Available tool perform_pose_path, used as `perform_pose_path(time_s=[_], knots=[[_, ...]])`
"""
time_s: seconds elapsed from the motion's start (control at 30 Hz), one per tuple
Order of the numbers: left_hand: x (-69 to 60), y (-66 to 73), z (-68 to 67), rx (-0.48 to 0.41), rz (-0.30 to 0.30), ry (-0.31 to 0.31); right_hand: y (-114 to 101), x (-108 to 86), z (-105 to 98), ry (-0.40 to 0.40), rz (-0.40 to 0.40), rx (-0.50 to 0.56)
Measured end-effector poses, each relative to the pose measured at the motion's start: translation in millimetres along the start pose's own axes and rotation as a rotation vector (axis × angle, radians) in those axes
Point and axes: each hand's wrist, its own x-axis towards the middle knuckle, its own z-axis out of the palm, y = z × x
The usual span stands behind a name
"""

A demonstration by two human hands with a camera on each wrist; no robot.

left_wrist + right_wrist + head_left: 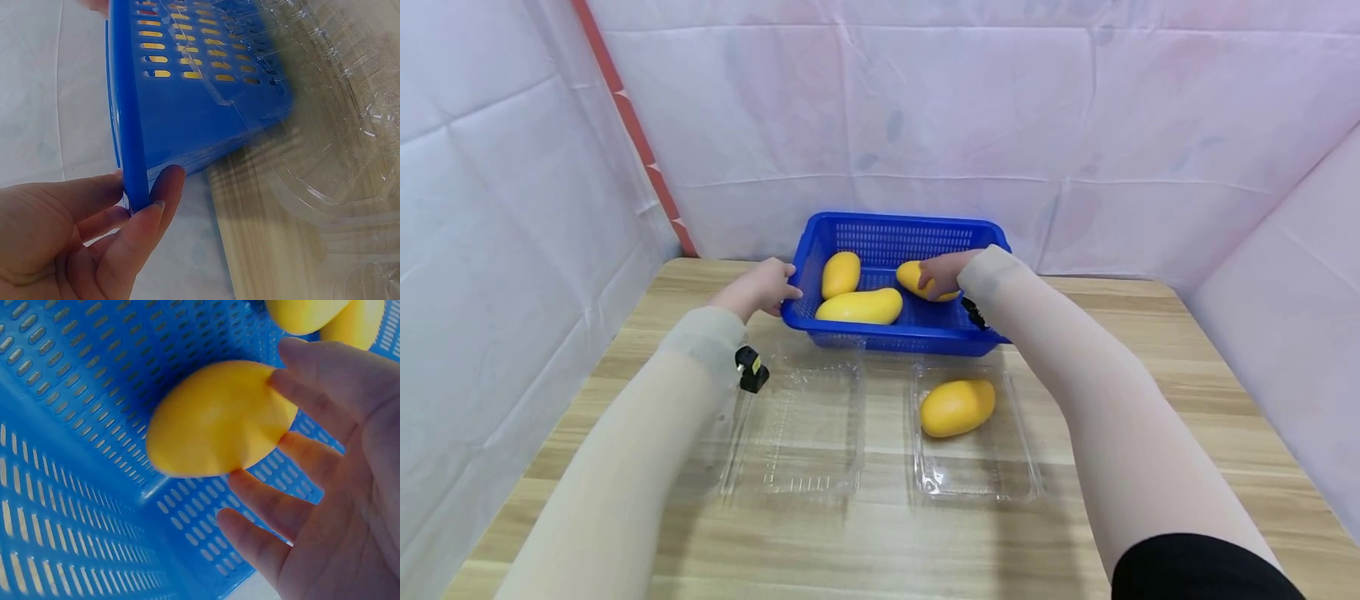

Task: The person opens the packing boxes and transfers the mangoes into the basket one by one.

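A blue plastic basket with slotted walls stands at the back of the table. My left hand pinches its rim at the left end between thumb and fingers, seen close in the left wrist view. Inside the basket, my right hand reaches over a yellow mango. Its spread fingertips touch the mango's near side, and the thumb lies off the fruit. Two more mangoes, one upright and one lying sideways, sit in the basket's left half.
In front of the basket, a clear plastic container holds one mango. Left of it stands another clear container, its lid side partly under my left forearm. White cloth walls surround the wooden table.
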Motion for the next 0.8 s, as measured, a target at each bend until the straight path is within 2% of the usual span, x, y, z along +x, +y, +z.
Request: perform_pose_path(time_s=[0.07,0.13,0.3,0.37,0.67,0.8], knots=[[0.6,-0.2,0.0,0.0,0.001,0.003,0,2.0,0,0.003,-0.002,-0.007],[0.7,-0.4,0.1,0.0,-0.002,0.003,2,3.1,1,0.012,0.036,0.002],[0.3,-0.4,1.0,0.008,-0.006,0.001,8,2.2,6,0.008,0.094,-0.092],[-0.1,-0.5,1.2,0.013,-0.004,0.002,9,0.8,7,0.0,0.079,-0.144],[-0.4,-1.0,1.4,0.014,-0.001,0.003,6,-6.1,5,-0.002,0.12,-0.106],[0.0,-0.7,2.1,0.018,-0.001,0.0,6,-8.6,5,-0.004,0.152,-0.052]])
